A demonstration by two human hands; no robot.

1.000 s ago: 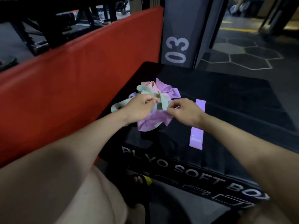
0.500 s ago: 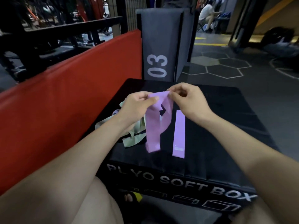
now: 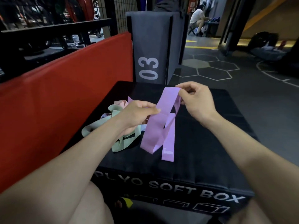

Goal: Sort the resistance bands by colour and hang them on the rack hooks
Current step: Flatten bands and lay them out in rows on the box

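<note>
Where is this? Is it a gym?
Most likely a gym. The stretchy purple band is held over a black box printed PLYO SOFT BOX, beside a grey block marked 03 and a red pad.

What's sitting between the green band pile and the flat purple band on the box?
In the head view, the lifted purple loop band, pinched by left hand and right hand, hangs between the green bands and the flat purple strip.
</note>
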